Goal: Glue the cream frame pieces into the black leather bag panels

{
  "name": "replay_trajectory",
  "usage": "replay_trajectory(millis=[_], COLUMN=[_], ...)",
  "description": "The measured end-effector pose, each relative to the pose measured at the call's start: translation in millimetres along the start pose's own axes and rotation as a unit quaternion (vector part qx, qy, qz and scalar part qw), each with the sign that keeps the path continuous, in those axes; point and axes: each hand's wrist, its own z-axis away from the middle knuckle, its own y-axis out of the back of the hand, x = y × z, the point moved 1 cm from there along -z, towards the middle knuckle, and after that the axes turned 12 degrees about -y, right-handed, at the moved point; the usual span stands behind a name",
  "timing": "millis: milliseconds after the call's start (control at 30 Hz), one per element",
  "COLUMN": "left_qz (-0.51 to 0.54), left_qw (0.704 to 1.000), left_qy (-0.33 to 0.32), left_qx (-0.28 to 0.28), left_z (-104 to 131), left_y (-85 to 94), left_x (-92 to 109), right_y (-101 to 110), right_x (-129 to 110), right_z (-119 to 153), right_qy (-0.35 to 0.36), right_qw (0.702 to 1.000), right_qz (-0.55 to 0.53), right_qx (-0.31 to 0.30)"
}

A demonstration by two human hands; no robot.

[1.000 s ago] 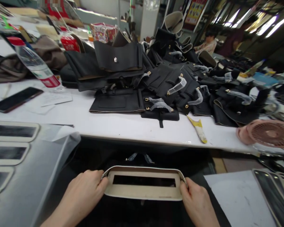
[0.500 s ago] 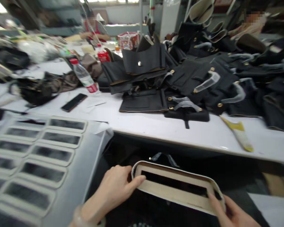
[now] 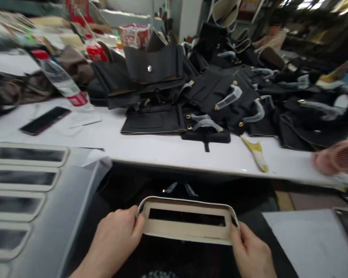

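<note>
A cream-lined, long panel with rounded corners and a slot in its middle (image 3: 188, 228) hangs over the dark space in front of the table. My left hand (image 3: 116, 235) pinches its left end between thumb and fingers. At the right end my right hand (image 3: 249, 247) grips the rim in the same way. Just behind the panel, a handle in clear wrap (image 3: 181, 188) shows against the dark.
Black leather bag pieces (image 3: 214, 92) are heaped on the white table (image 3: 162, 152). A bottle (image 3: 62, 81), phone (image 3: 45, 120), yellow-handled tool (image 3: 255, 152) and pink fan (image 3: 340, 158) lie around them. Framed pieces (image 3: 26, 177) fill the left surface. People sit behind.
The view has swung to the right, bringing the pink fan in. The panel is more level now and sits further left in the view, still held at both ends.
</note>
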Motion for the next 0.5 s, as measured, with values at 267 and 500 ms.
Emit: replay_trajectory(millis=[267, 500], left_qz=[-0.001, 0.072], left_qw=[0.995, 0.994], left_qy=[-0.009, -0.038], left_qx=[-0.102, -0.070], left_z=[-7.1, -6.9], left_y=[2.7, -10.3], left_x=[3.0, -16.8], right_y=[1.9, 4.7], right_x=[-19.4, -13.9], right_z=[5.1, 2.0], right_qy=[-0.006, -0.052], right_qw=[0.997, 0.998], right_qz=[0.070, 0.012], right_qx=[0.015, -0.030])
